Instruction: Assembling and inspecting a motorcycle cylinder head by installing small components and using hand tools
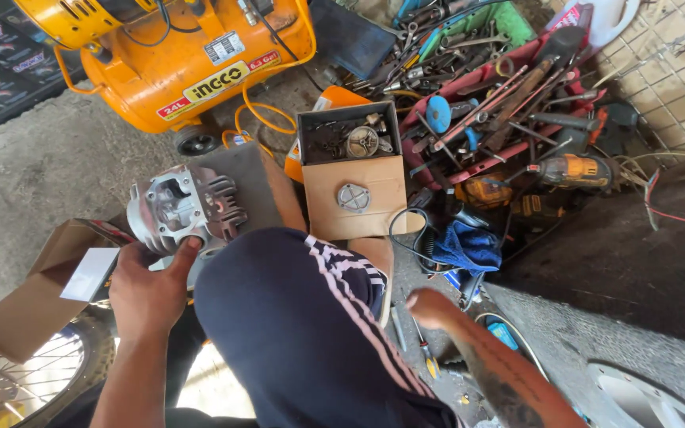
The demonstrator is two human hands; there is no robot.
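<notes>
My left hand (pixel 148 289) grips a silver finned engine cylinder (pixel 184 208), holding it up over the concrete floor in front of my knee. The knee is covered by dark shorts with pale stripes (pixel 303 317). My right hand (pixel 431 307) is low on the right of the knee, fingers curled and mostly hidden behind it; whether it holds anything cannot be seen. Under it on the floor lie a screwdriver (pixel 424 354) and small tools.
An orange air compressor (pixel 176 55) stands at the back left. A cardboard box (pixel 350 170) of metal parts sits ahead, with a round cap on its flap. A red tray of tools (pixel 501 103), power drills (pixel 572 170), a blue rag (pixel 469 246), an open carton (pixel 49 285) and a spoked wheel (pixel 25 380) surround me.
</notes>
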